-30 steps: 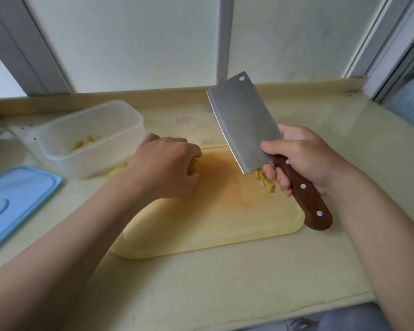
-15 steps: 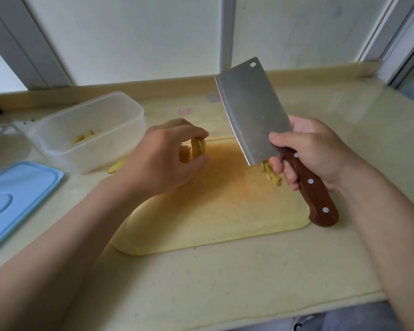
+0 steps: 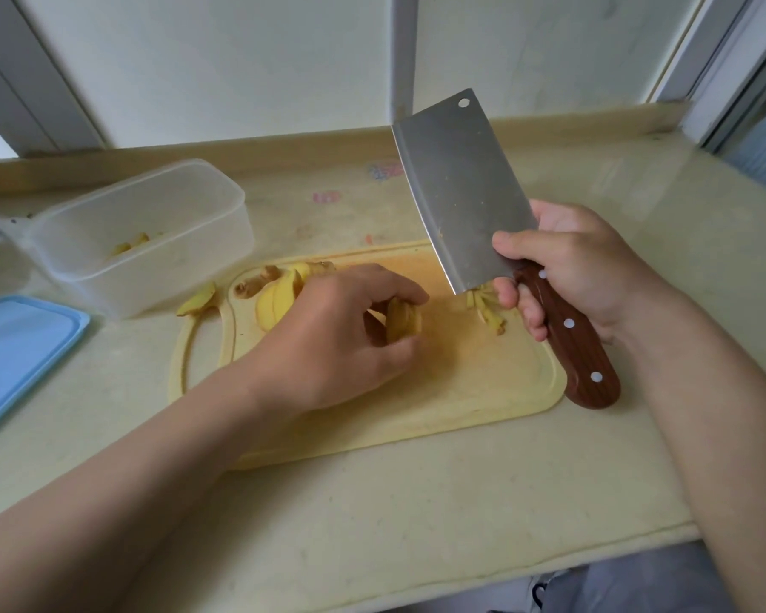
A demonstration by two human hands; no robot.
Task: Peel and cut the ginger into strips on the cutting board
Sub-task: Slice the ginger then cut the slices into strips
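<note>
— Where do we have the ginger?

— On the cutting board (image 3: 461, 391). Our left hand (image 3: 341, 342) pinches a small stack of ginger slices (image 3: 402, 320) between thumb and fingertips near the board's middle. The stack stands on edge, and we cannot tell whether it touches the board.

— And the rest of it?

— More peeled slices (image 3: 279, 298) lie at the board's far left corner, with brownish scraps (image 3: 257, 280) just beside them. A few cut strips (image 3: 487, 309) lie toward the board's far right, partly hidden behind the blade. One loose piece (image 3: 197, 298) lies on the bench (image 3: 416, 524), touching the board's left edge.

— What is our right hand doing?

— Our right hand (image 3: 580, 267) grips the cleaver (image 3: 461, 188) by its riveted wooden handle (image 3: 567, 342), thumb pressed on the flat of the blade. We hold the blade raised above the board's right half, tipped up and away from us, its edge facing left.

— Anything beyond the board?

— Left of the board stands a clear plastic container (image 3: 151, 232) with a few ginger bits inside. Further left of the board, a blue lid (image 3: 18, 347) lies flat on the bench.
</note>
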